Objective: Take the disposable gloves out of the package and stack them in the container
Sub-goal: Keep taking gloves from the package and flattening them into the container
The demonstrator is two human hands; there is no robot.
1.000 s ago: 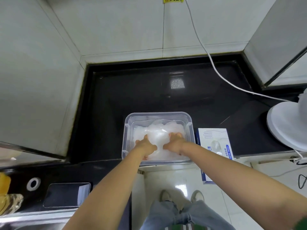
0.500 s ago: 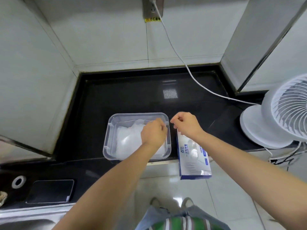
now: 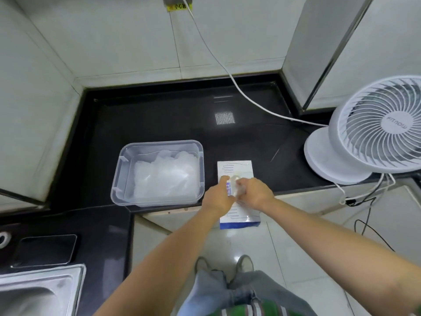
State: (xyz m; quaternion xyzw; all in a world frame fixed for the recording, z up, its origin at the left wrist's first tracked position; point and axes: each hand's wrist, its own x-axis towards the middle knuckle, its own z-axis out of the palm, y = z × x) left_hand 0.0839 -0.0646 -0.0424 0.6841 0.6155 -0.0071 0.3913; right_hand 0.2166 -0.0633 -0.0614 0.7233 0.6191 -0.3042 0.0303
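**Both hands drop onto the glove box**

Since the previous frame both hands have come down onto the glove box (image 3: 235,169), which lies flat, overhanging the black countertop's (image 3: 159,119) front edge. Just left of it sits the clear container (image 3: 123,169) (a heap of clear gloves (image 3: 164,176) inside). The left hand (image 3: 218,198) presses the box's left side, forefinger straight. The right hand (image 3: 255,192) curls at the opening; whether it pinches a glove, I cannot tell. A white fan (image 3: 376,124) stands far right.
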